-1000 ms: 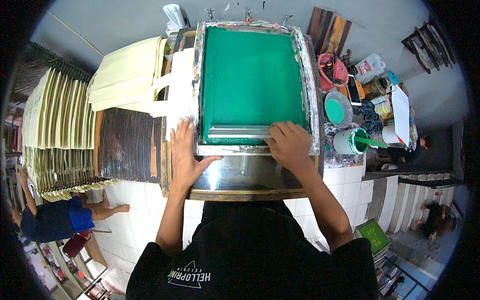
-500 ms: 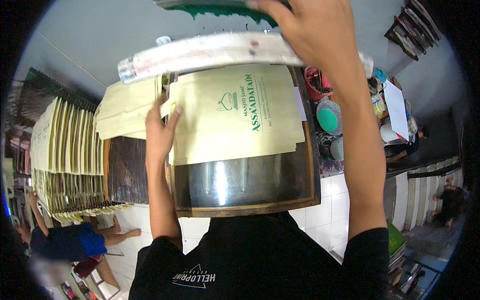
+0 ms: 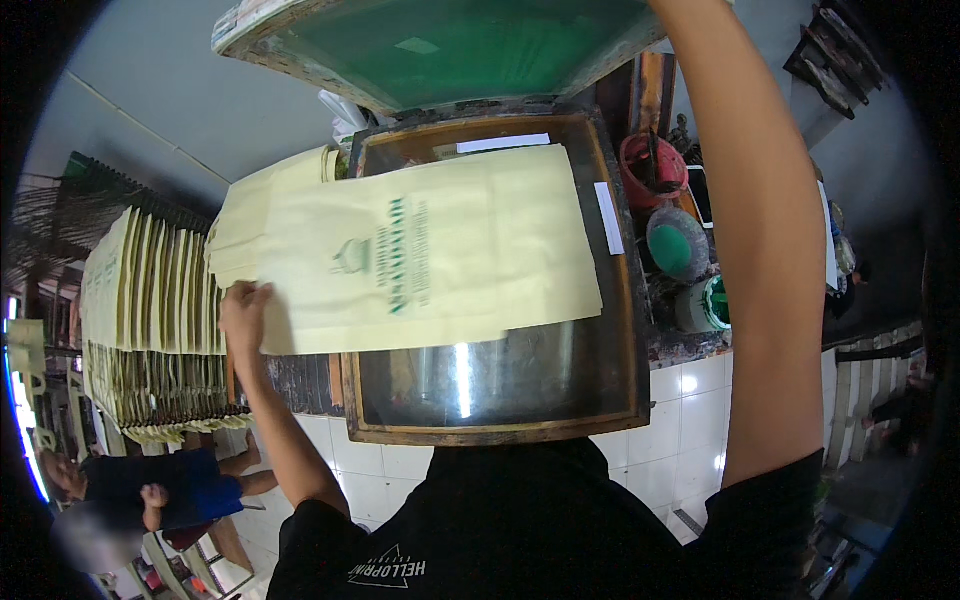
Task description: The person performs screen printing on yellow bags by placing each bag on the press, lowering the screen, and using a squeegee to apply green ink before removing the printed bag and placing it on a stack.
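A pale yellow flat bag (image 3: 470,220) with a green print lies partly across the glass-topped printing board (image 3: 500,385), its left part reaching over the neighbouring stack. My left hand (image 3: 245,315) is closed on the bag's left edge, thumb on top. Above the far side of the board, a screen-printing frame (image 3: 430,60) with green mesh stands tilted up, clear of the bag. My right forearm (image 3: 765,250) stretches up to the frame's right end; the hand itself lies beyond the picture's top edge.
More pale yellow bags (image 3: 290,175) are stacked left of the board. A drying rack (image 3: 160,290) full of printed bags stands farther left, with a seated person (image 3: 160,490) below it. On the right are a red tub (image 3: 652,165) and a green ink pot (image 3: 712,303).
The screen frame has risen and tilted up, showing its green mesh. My left hand has moved left, drawing the printed bag with it. My right hand has gone out of the picture.
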A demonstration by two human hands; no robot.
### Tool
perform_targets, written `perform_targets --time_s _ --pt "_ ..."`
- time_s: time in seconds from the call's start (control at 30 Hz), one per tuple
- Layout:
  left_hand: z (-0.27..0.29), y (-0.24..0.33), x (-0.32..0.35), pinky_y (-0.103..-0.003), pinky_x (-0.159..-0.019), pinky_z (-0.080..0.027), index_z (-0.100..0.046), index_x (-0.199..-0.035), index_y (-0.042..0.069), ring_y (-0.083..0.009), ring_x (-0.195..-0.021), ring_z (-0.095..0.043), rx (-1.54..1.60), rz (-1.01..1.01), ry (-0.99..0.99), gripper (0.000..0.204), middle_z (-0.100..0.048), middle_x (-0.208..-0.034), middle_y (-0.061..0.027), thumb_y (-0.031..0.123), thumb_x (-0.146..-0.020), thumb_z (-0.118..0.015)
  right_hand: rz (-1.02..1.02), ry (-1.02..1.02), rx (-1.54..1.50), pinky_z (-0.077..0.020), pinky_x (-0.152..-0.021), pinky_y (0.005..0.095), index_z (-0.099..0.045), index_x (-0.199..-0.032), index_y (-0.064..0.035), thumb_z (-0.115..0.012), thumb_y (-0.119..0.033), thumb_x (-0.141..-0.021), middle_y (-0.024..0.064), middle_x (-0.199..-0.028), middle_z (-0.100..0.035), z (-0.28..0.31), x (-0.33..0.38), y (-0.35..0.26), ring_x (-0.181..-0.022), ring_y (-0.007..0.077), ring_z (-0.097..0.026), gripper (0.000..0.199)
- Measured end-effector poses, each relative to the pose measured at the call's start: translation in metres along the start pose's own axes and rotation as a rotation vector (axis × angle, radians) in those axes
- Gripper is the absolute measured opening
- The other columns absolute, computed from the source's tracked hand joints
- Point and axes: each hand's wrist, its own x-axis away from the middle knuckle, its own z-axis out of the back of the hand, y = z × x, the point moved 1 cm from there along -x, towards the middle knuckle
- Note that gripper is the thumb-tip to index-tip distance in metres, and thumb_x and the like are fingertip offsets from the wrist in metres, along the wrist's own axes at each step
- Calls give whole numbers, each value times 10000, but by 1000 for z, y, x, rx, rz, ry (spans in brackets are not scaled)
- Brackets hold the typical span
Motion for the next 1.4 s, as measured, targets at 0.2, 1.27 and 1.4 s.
perform_targets --time_s 0.2,1.27,1.4 --pt "-47 36 -4 -428 -1028 -458 -588 -1315 -18 -360 -1201 -618 158 -158 183 523 -656 -1252 -256 231 -883 -748 -25 -83 23 -538 -825 481 -769 -949 1 -712 -338 -862 255 -927 -721 4 -7 3 -896 419 -691 355" --pt "-306 334 -24 -514 -1009 -438 -666 -1157 42 -378 -1151 -604 -45 -976 -391 339 -665 -1178 -209 134 -831 -656 -124 96 -125 -275 -1156 596 -690 -1126 -59 -709 -281 -756 195 -1209 -643 -73 -18 17 -1212 363 -573 432" --pt "-313 349 -22 -517 -1009 -440 -658 -1174 39 -382 -1161 -597 -129 -966 -405 352 -659 -1197 -214 150 -840 -659 -20 -86 -94 -366 -1085 578 -790 -990 -101 -634 -275 -834 177 -1058 -744 -57 -21 10 -1080 362 -675 281"
